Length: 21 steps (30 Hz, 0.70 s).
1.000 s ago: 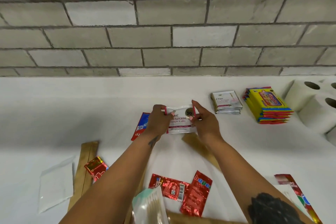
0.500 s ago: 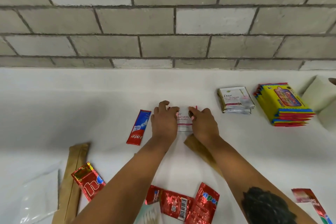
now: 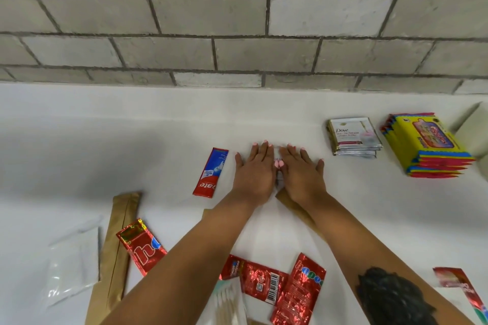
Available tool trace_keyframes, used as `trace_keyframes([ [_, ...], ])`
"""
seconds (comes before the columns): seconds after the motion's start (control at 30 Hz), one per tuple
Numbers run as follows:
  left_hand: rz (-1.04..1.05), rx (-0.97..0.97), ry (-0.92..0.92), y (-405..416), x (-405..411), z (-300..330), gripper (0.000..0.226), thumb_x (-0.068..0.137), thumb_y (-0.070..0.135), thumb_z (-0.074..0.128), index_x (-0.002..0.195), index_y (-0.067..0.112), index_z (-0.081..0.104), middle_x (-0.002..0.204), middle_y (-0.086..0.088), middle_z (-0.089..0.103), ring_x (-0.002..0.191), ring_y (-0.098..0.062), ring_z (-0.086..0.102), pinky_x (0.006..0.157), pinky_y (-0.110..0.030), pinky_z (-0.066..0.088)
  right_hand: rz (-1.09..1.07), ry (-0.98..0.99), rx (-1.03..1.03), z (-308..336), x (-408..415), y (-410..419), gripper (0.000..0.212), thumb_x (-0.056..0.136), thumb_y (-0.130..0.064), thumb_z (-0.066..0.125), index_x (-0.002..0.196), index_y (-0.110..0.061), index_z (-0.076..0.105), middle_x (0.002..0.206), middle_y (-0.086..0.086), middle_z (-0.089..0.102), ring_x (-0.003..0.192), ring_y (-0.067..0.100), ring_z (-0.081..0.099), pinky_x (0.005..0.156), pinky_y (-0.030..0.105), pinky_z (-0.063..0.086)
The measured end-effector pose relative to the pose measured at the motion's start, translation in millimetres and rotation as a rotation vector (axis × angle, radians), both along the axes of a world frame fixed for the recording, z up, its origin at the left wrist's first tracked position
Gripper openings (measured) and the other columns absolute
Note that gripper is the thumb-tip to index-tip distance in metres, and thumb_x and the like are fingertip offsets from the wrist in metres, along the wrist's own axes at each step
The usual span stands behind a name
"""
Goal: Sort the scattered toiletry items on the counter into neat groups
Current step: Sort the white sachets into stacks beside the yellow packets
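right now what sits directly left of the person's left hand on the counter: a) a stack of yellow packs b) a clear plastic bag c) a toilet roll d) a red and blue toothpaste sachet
d: the red and blue toothpaste sachet lies flat on the counter just left of the left hand; the stack of yellow packs is far to the right.

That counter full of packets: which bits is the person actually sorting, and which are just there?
Part of the job:
- white sachet pressed flat under left hand and right hand
- stack of white Dove sachets
- yellow packet stack
- red-and-blue toothpaste sachet
- red foil sachets
- brown paper sleeve
- clear plastic bag

Just there:
- grey brick wall
- white counter
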<state>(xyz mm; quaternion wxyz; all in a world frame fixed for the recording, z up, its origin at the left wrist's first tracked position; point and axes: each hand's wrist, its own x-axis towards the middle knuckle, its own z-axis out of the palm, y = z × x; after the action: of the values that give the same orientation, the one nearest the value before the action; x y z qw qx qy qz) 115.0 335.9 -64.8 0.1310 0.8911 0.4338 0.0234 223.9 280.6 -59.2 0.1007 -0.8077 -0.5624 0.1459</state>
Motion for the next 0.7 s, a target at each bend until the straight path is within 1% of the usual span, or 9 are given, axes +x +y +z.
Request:
trace_keyframes([
  [0.13, -0.008, -0.021, 0.010, -0.6, 0.1, 2.4, 0.066, 0.098, 0.040, 0.031, 0.151, 0.013, 0.000, 0.160, -0.003, -0.004, 0.147, -0.023, -0.007, 0.116, -0.055, -0.001, 0.004, 0.004, -0.020, -0.1, 2.4, 0.1, 0.050, 0.102, -0.033, 0.020, 0.151, -0.027, 0.011, 0.160, -0.004, 0.004, 0.148, 0.022, 0.000, 0.115, 0.057, -0.001],
  [0.27, 0.047, -0.025, -0.068, -4.4, -8.3, 11.8, 0.058, 0.102, 0.036, 0.021, 0.151, 0.013, -0.001, 0.160, -0.003, -0.005, 0.147, -0.024, -0.010, 0.115, -0.058, -0.003, -0.001, 0.006, 0.014, 6.5, 1.3, -1.6, 0.050, 0.102, -0.033, 0.023, 0.150, -0.024, 0.013, 0.160, -0.001, 0.005, 0.148, 0.022, 0.002, 0.114, 0.058, 0.002],
  [0.4, 0.095, -0.039, -0.149, -14.3, -26.6, 23.2, 0.059, 0.101, 0.036, 0.028, 0.151, 0.015, 0.004, 0.160, -0.002, 0.000, 0.147, -0.023, -0.006, 0.115, -0.055, -0.001, -0.024, 0.074, 0.126, 16.7, -7.7, -8.2, 0.054, 0.101, -0.035, 0.031, 0.150, -0.022, 0.016, 0.159, -0.001, 0.010, 0.148, 0.019, 0.005, 0.115, 0.054, 0.003],
  [0.47, 0.108, -0.057, -0.188, -19.6, -37.0, 30.0, 0.057, 0.101, 0.032, 0.033, 0.151, 0.018, 0.011, 0.160, -0.001, 0.005, 0.148, -0.023, -0.002, 0.116, -0.055, 0.002, -0.036, 0.133, 0.179, 23.1, -14.2, -13.3, 0.053, 0.100, -0.032, 0.037, 0.149, -0.023, 0.021, 0.158, -0.002, 0.016, 0.147, 0.017, 0.009, 0.116, 0.050, 0.003],
  [0.5, 0.113, -0.070, -0.216, -22.5, -42.0, 33.5, 0.055, 0.100, 0.030, 0.035, 0.150, 0.020, 0.015, 0.160, 0.000, 0.008, 0.148, -0.022, 0.000, 0.117, -0.055, 0.004, -0.048, 0.169, 0.212, 26.7, -17.8, -16.9, 0.052, 0.099, -0.030, 0.041, 0.148, -0.024, 0.025, 0.157, -0.002, 0.022, 0.146, 0.017, 0.014, 0.117, 0.047, 0.005],
  [0.53, 0.118, -0.082, -0.246, -26.1, -47.0, 37.4, 0.053, 0.099, 0.028, 0.037, 0.149, 0.022, 0.020, 0.159, 0.002, 0.012, 0.148, -0.020, 0.003, 0.118, -0.054, 0.005, -0.062, 0.208, 0.249, 30.7, -21.3, -21.5, 0.052, 0.097, -0.027, 0.045, 0.146, -0.025, 0.029, 0.154, -0.001, 0.029, 0.144, 0.017, 0.022, 0.118, 0.044, 0.010],
  [0.6, 0.116, -0.093, -0.293, -34.1, -55.8, 44.5, 0.050, 0.098, 0.024, 0.041, 0.147, 0.023, 0.028, 0.157, 0.004, 0.021, 0.147, -0.018, 0.011, 0.119, -0.051, 0.008, -0.079, 0.295, 0.305, 40.2, -28.2, -34.7, 0.050, 0.094, -0.023, 0.051, 0.143, -0.026, 0.037, 0.146, 0.000, 0.044, 0.134, 0.019, 0.041, 0.113, 0.035, 0.028],
  [0.63, 0.107, -0.092, -0.315, -38.9, -59.6, 48.1, 0.048, 0.098, 0.022, 0.042, 0.145, 0.022, 0.032, 0.155, 0.003, 0.026, 0.146, -0.018, 0.016, 0.119, -0.048, 0.010, -0.078, 0.331, 0.320, 45.8, -31.7, -43.0, 0.050, 0.093, -0.021, 0.053, 0.141, -0.026, 0.040, 0.141, 0.001, 0.050, 0.128, 0.021, 0.048, 0.108, 0.032, 0.035],
  [0.7, 0.077, -0.075, -0.366, -49.0, -66.8, 52.7, 0.045, 0.095, 0.019, 0.046, 0.140, 0.020, 0.041, 0.150, 0.001, 0.037, 0.141, -0.019, 0.030, 0.118, -0.045, 0.020, -0.088, 0.377, 0.349, 55.2, -37.0, -60.3, 0.049, 0.088, -0.017, 0.057, 0.135, -0.026, 0.046, 0.130, 0.001, 0.060, 0.117, 0.022, 0.058, 0.101, 0.031, 0.044],
])
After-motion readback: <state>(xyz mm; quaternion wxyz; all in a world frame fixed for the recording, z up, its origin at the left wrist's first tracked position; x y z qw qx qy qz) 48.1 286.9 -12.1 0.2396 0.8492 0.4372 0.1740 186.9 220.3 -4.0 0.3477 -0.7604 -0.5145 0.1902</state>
